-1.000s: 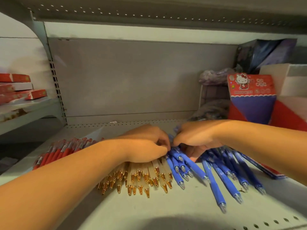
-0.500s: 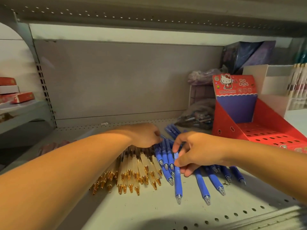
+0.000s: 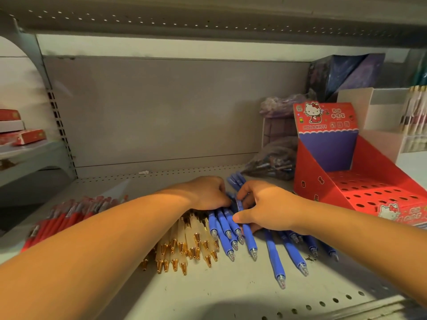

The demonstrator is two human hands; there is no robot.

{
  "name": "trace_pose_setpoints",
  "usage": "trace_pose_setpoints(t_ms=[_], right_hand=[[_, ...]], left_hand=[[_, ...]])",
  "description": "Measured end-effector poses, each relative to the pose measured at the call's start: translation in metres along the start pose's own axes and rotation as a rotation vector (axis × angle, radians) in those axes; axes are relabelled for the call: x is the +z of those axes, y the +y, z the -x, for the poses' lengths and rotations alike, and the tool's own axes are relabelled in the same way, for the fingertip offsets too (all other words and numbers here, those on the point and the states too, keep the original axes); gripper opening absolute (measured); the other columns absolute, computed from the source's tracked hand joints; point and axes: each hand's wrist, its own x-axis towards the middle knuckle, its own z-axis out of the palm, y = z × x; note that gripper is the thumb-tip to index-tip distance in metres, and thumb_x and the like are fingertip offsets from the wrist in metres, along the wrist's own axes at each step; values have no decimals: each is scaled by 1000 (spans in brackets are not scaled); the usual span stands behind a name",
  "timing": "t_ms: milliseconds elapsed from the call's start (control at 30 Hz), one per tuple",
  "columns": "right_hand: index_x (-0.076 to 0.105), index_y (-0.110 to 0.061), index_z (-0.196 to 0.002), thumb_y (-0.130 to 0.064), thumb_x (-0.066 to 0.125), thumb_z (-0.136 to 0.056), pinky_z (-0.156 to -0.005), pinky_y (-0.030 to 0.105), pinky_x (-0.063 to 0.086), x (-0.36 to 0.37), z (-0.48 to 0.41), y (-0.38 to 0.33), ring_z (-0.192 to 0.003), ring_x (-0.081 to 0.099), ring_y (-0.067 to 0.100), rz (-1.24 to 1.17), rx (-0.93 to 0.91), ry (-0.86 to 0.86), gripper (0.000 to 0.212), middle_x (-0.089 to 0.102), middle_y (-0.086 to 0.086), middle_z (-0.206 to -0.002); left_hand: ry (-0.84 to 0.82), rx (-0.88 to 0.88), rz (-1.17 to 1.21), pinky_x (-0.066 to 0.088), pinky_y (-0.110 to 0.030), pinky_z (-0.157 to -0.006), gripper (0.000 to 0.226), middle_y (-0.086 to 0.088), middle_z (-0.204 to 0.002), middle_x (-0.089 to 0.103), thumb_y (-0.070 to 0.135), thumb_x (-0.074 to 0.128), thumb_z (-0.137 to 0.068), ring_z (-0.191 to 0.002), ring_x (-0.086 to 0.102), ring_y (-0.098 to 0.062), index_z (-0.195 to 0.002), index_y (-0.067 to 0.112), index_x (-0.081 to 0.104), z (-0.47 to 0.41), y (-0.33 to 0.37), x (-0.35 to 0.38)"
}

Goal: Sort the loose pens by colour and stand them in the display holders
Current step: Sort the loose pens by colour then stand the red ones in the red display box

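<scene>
In the head view, the left hand [image 3: 205,192] lies knuckles-up with fingers curled over the far ends of the gathered pens; whether it clasps or only presses them I cannot tell. The right hand [image 3: 265,206] pinches one of the blue plastic pens [image 3: 225,227] against that bunch, mid-shelf. Cream pens with gold tips [image 3: 191,239] touch the blue ones on the left, so a slipping grip could mix colours. The red cardboard holder with holes [image 3: 379,195] stands well apart, far right; a loose bunch may splay when carried.
</scene>
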Motion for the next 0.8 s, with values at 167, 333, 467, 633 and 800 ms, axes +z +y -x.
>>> trace_pose_setpoints(t_ms=[167, 333, 467, 633, 800], right_hand=[[75, -14, -85, -38, 73, -84, -50, 15, 45, -1, 1, 2, -63, 63, 5, 240, -114, 98, 24, 72, 1, -75], [75, -17, -108, -30, 70, -87, -73, 11, 52, -7, 6, 5, -85, 67, -1, 203, -231, -41, 25, 74, -10, -89], [56, -18, -136, -49, 78, -77, -92, 19, 52, -22, 13, 11, -114, 61, 9, 250, -209, -290, 70, 62, -8, -131], [49, -30, -142, -48, 80, -75, -71, -1, 43, -20, 13, 11, -85, 53, -20, 428, -331, -231, 76, 52, -29, -104], [60, -35, -126, -49, 81, -71, -72, -5, 36, -19, 13, 16, -83, 45, -29, 450, -397, -193, 60, 52, -31, -96]], left_hand=[[-18, -29, 21, 51, -32, -82, 28, -4, -106, 68, 34, 61, -89, -98, 64, -19, -111, 17, 64, 2, 4, -4], [-7, -53, 64, 49, -31, -81, 24, -5, -105, 67, 31, 55, -93, -91, 62, -14, -110, 17, 64, 4, 1, -4], [7, -46, 68, 44, -28, -71, 33, -8, -102, 68, 41, 46, -99, -83, 59, -16, -105, 16, 67, 6, 1, -1], [-16, -16, -23, 50, -33, -89, 37, -3, -111, 68, 49, 53, -94, -100, 61, -19, -114, 20, 66, 9, 6, 3], [-89, 0, -35, 49, -34, -89, 41, 1, -105, 68, 57, 55, -90, -95, 61, -18, -113, 25, 66, 10, 11, 3]])
